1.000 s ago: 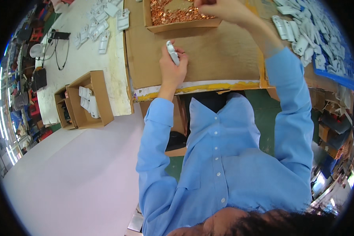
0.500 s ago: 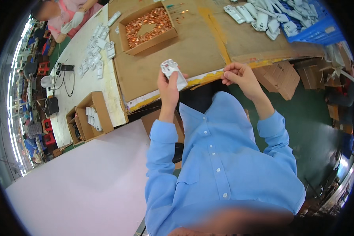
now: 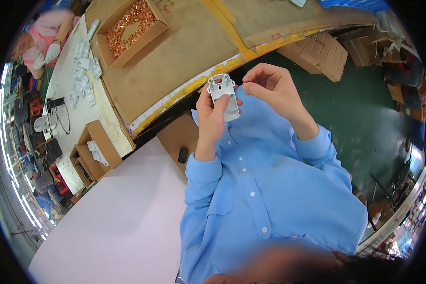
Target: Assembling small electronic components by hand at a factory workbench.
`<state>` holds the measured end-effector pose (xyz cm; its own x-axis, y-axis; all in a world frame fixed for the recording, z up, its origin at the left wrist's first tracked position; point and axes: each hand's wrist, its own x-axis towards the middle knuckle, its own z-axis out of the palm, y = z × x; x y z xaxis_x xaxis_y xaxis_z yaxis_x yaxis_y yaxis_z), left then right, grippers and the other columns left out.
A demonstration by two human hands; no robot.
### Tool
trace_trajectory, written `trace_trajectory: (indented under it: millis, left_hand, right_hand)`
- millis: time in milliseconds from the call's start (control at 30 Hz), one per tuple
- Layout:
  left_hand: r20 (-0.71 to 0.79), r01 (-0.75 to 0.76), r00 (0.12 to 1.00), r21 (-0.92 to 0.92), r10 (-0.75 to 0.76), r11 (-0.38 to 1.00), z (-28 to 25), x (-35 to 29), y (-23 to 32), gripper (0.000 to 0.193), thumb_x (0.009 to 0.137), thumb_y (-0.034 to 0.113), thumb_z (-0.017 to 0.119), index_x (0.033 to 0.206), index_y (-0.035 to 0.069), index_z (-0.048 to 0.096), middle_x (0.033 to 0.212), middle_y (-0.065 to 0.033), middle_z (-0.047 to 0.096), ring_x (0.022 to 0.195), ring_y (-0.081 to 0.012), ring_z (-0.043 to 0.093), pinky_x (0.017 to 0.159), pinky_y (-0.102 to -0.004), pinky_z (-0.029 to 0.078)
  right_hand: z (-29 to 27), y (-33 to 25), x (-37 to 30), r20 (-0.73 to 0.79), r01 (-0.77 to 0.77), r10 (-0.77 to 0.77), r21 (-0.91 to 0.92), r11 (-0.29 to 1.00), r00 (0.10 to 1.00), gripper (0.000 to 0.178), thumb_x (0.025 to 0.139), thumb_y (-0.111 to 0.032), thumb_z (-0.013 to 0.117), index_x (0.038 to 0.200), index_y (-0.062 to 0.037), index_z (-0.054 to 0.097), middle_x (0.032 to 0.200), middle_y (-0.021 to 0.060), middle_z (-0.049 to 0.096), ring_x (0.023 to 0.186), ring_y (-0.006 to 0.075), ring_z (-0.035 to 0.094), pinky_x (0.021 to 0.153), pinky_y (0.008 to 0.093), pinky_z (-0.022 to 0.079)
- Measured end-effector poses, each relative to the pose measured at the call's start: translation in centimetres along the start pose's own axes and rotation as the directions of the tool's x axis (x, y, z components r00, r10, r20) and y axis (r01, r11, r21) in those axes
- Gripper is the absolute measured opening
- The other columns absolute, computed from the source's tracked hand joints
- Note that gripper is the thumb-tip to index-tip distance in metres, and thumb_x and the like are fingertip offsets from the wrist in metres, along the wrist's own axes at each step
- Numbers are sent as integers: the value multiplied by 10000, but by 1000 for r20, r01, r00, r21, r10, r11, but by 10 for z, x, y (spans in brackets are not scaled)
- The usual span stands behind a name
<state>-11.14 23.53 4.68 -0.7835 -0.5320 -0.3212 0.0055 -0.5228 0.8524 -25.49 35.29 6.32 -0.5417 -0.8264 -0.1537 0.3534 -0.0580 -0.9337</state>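
nearest is the blue shirt (image 3: 270, 175), its sleeves reaching out to both hands. the left hand (image 3: 210, 116) has its fingers clamped on a white case (image 3: 232, 104) — thumb flat across the face, the others behind and round the right edge. the case is held off the tabletop, in front of the shirt, its long axis pointing away from the body and leaning a little left, the end with the cut-out and loops farthest off.

the right hand (image 3: 279, 92) is just beside that far end, on its right. its thumb and forefinger are together at the tips, on what looks like a tiny coppery bit (image 3: 244, 84), too small to make out. from those fingertips the cut-out lies to the left — whether level with them i cannot tell.

beyond is the brown tabletop (image 3: 189, 57), with a shallow box (image 3: 139, 49) of coppery pieces (image 3: 120, 35) near its left side. on the pale table to the left are more cases (image 3: 83, 71); past them, a co-worker's gloved hands (image 3: 52, 53).
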Motion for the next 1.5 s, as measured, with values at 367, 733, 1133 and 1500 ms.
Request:
trace_trajectory:
  millis: [367, 733, 1133, 1500]
  left_hand:
    - [54, -236, 970, 458, 238, 857, -3, -11, 2, 407, 885, 13, 515, 1291, -7, 541, 972, -54, 652, 804, -97, 604, 703, -246, 507]
    - [85, -249, 967, 518, 241, 818, 4, -16, 10, 364, 890, 15, 500, 1249, -5, 560, 979, -106, 656, 799, -163, 614, 729, -285, 503]
    - [120, -274, 959, 617, 256, 738, 5, -14, 10, 285, 992, 78, 431, 1215, -18, 579, 843, -79, 674, 680, -114, 635, 612, -250, 513]
    - [66, -163, 987, 489, 150, 857, 4, -16, 7, 271, 1028, 131, 427, 1208, -5, 577, 853, -77, 688, 704, -126, 676, 608, -251, 546]
  right_hand:
    - [32, 1, -3, 129, 327, -314, -594, 735, 941, 142, 811, 41, 672, 947, 6, 690, 905, 93, 646, 820, 189, 643, 675, 287, 509]
    - [30, -8, 9, 53, 194, -202, -591, 783, 978, 126, 764, -47, 736, 840, -42, 636, 854, 46, 530, 715, 164, 532, 617, 297, 433]
    - [27, -17, 15, 118, 158, -108, -617, 771, 987, 269, 736, -80, 723, 916, -23, 530, 849, 62, 529, 710, 170, 514, 632, 298, 443]
    - [26, -11, 11, 81, 86, -47, -588, 804, 996, 228, 759, -99, 727, 904, -32, 564, 817, 28, 576, 701, 134, 512, 619, 280, 437]
